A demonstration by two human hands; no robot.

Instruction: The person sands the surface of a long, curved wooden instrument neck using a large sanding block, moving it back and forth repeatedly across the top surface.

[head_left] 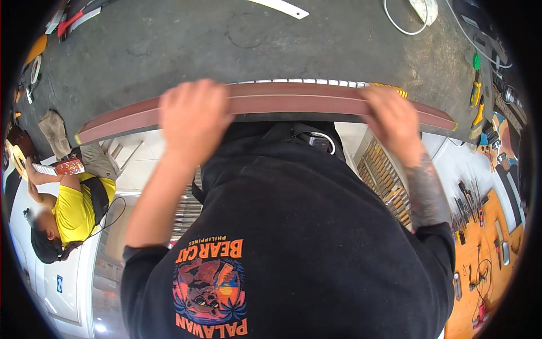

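Note:
A long reddish-brown bar (293, 103) lies along the near edge of the dark table, bowed by the lens, with a pale line along its length and yellowish tips at both ends. My left hand (195, 116) is closed over it left of the middle, slightly blurred, knuckles up. On the right part of the same bar, my right hand (395, 118) is closed too, fingers over its far side. Just behind the bar runs a black-and-white striped edge (307, 82), with a yellow-and-black striped piece (389, 88) by my right fingers. Both thumbs are mostly hidden.
A metal ruler (282, 7) lies on the dark tabletop (169, 51). A white cable (403, 28) loops at the far right, near yellow-handled tools (477, 96). A brown cloth (53, 134) hangs over the left edge. A person in yellow (76, 212) sits at left beside a guitar (18, 161).

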